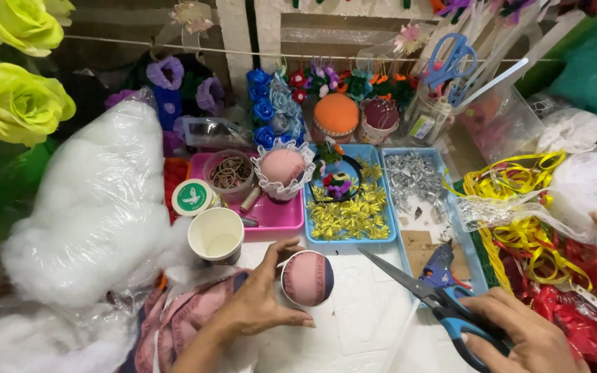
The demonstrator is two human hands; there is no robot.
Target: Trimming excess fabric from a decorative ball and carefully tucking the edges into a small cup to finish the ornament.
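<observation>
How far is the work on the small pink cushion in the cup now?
Done: the pink stuffed fabric dome in a small cup already looks filled and rounded. In hand: the left hand holds it, and the right hand holds blue-handled scissors. Left: it has no white lace frill like the finished pink cushion behind.

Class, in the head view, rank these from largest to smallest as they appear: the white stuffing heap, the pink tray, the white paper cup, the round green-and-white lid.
1. White fluffy stuffing heap
2. Pink plastic tray
3. White paper cup
4. Round green-and-white lid, though the cup sits nearer the camera, so these last two are close.
</observation>
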